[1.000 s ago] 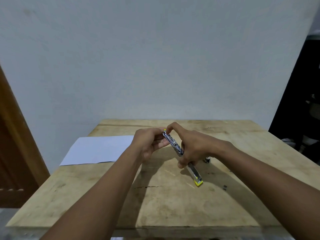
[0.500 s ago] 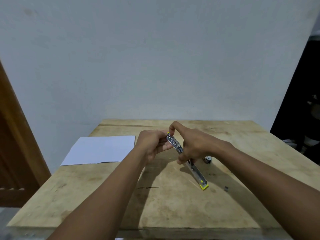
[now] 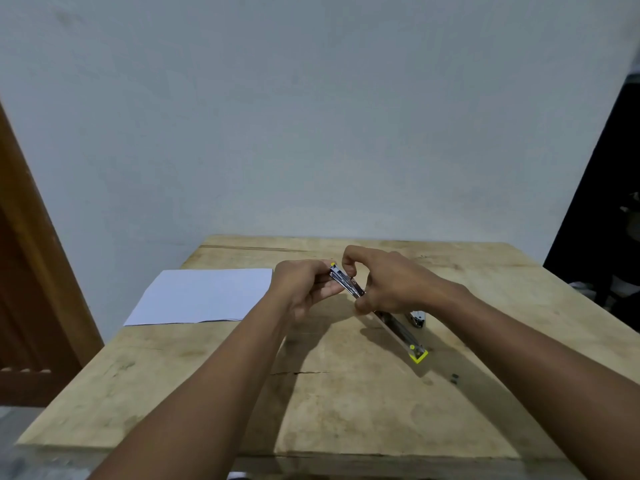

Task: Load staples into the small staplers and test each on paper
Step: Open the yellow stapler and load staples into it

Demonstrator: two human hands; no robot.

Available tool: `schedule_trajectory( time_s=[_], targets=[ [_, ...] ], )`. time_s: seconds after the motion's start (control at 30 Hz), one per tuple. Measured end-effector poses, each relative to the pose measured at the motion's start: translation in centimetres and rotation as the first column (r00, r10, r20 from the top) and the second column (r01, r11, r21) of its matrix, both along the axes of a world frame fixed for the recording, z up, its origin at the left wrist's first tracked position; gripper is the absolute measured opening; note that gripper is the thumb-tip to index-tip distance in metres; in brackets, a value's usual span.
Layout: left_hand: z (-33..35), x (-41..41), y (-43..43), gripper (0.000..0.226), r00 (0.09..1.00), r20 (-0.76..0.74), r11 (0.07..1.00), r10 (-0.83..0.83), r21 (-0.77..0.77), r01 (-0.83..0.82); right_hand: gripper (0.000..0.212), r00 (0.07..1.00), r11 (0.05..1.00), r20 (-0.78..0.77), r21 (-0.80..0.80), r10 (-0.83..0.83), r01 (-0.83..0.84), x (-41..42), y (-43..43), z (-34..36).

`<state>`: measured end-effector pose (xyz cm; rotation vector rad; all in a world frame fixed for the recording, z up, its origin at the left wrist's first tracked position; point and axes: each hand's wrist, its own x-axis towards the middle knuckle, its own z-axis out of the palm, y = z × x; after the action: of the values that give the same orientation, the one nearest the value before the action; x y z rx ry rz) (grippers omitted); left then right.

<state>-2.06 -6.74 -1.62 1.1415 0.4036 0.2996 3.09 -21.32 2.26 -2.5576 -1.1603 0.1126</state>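
Observation:
A small metal stapler (image 3: 346, 282) with yellow ends lies opened out flat above the table. Its far end is gripped by my left hand (image 3: 304, 289). My right hand (image 3: 388, 289) holds the stapler's middle, thumb and forefinger pinching at its top near the far end. The lower yellow-tipped arm (image 3: 417, 355) reaches down to the right and ends just above the wood. A second small stapler (image 3: 417, 318) lies on the table behind my right wrist, mostly hidden. White paper (image 3: 204, 294) lies at the left of the table.
The wooden table (image 3: 346, 410) has a crack near its middle. A tiny dark piece (image 3: 454, 377) lies to the right of the stapler tip. A wooden door (image 3: 31, 306) stands at the left and a dark opening at the right.
The lower yellow tip has slid further right along the table. My right thumb and forefinger have shifted along the stapler's upper end. My left hand has kept its grip.

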Motion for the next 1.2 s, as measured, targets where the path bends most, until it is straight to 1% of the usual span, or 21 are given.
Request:
schedule_trajectory(
  time_s=[0.13, 0.17, 0.23, 0.3, 0.4, 0.5, 0.57, 0.63, 0.7, 0.77, 0.8, 0.87, 0.93, 0.97, 1.03, 1.1, 1.13, 1.2],
  targets=[
    [-0.2, -0.1, 0.2, 0.026, 1.0, 0.005, 1.0, -0.011, -0.024, 0.011, 0.04, 0.999, 1.0, 0.038, 0.012, 0.02, -0.021, -0.1, 0.1, 0.2],
    [-0.1, -0.1, 0.1, 0.026, 1.0, 0.007, 1.0, -0.022, -0.017, 0.022, 0.039, 0.998, 1.0, 0.055, 0.005, 0.026, -0.026, -0.1, 0.0, 0.2],
    [-0.1, -0.1, 0.1, 0.025, 1.0, -0.005, 0.999, -0.023, 0.046, 0.023, 0.035, 0.997, 0.999, 0.062, 0.008, 0.04, -0.04, -0.1, 0.0, 0.2],
    [-0.2, 0.1, 0.0, 0.018, 0.999, -0.021, 0.994, 0.032, 0.105, -0.03, 0.032, 0.997, 0.997, 0.05, 0.051, 0.057, -0.059, -0.1, -0.1, 0.2],
    [-0.3, 0.4, 0.0, 0.002, 0.995, -0.01, 0.99, 0.102, 0.102, -0.101, 0.023, 0.996, 0.989, 0.054, 0.129, 0.07, -0.077, -0.2, 0.1, 0.0],
    [-0.3, 0.7, 0.2, 0.002, 0.989, 0.006, 0.987, 0.149, 0.067, -0.149, 0.017, 0.999, 0.99, 0.049, 0.143, 0.009, -0.016, -0.2, 0.6, 0.2],
    [-0.2, 0.7, 0.4, 0.004, 0.981, 0.032, 0.982, 0.189, 0.007, -0.189, 0.016, 0.997, 0.982, -0.021, 0.172, -0.078, 0.08, -0.3, 0.8, 0.5],
    [0.0, 0.7, 0.5, 0.005, 0.975, 0.074, 0.977, 0.21, -0.056, -0.206, 0.015, 0.977, 0.963, -0.143, 0.194, -0.159, 0.185, -0.3, 0.7, 0.8],
    [0.0, 0.7, 0.5, 0.008, 0.969, 0.124, 0.975, 0.212, -0.086, -0.203, 0.017, 0.926, 0.946, -0.309, 0.166, -0.217, 0.277, -0.1, 0.3, 1.2],
    [-0.2, 0.7, 0.5, 0.017, 0.963, 0.168, 0.975, 0.212, -0.103, -0.196, 0.019, 0.841, 0.925, -0.482, 0.142, -0.246, 0.352, 0.5, -0.4, 1.5],
    [-0.4, 0.7, 0.4, 0.019, 0.961, 0.183, 0.975, 0.21, -0.113, -0.191, 0.019, 0.817, 0.915, -0.522, 0.154, -0.246, 0.374, 0.8, -0.8, 1.6],
    [-0.5, 0.9, 0.0, 0.022, 0.959, 0.195, 0.972, 0.208, -0.148, -0.18, 0.019, 0.81, 0.888, -0.538, 0.221, -0.234, 0.403, 1.0, -1.2, 1.2],
    [-0.4, 1.3, -0.8, 0.023, 0.956, 0.179, 0.962, 0.234, -0.188, -0.2, 0.015, 0.799, 0.842, -0.556, 0.299, -0.229, 0.45, 0.9, -1.3, 0.3],
    [-0.4, 1.5, -1.4, 0.022, 0.952, 0.169, 0.955, 0.254, -0.201, -0.219, 0.012, 0.776, 0.806, -0.586, 0.329, -0.234, 0.492, 0.9, -1.4, -0.1],
    [-0.4, 1.8, -2.5, 0.018, 0.941, 0.173, 0.946, 0.292, -0.195, -0.258, 0.009, 0.697, 0.727, -0.678, 0.354, -0.233, 0.588, 0.9, -1.5, -0.9],
    [-0.6, 1.8, -3.4, 0.016, 0.925, 0.206, 0.945, 0.318, -0.149, -0.292, 0.005, 0.605, 0.666, -0.775, 0.353, -0.186, 0.657, 0.8, -1.5, -1.2],
    [-0.7, 1.9, -3.7, 0.015, 0.921, 0.224, 0.946, 0.319, -0.127, -0.297, 0.004, 0.573, 0.649, -0.805, 0.354, -0.155, 0.674, 0.7, -1.5, -1.2],
    [-0.8, 1.9, -4.0, 0.009, 0.918, 0.247, 0.951, 0.309, -0.101, -0.293, 0.007, 0.564, 0.635, -0.814, 0.362, -0.141, 0.682, 0.8, -1.5, -1.4]
  ],
)
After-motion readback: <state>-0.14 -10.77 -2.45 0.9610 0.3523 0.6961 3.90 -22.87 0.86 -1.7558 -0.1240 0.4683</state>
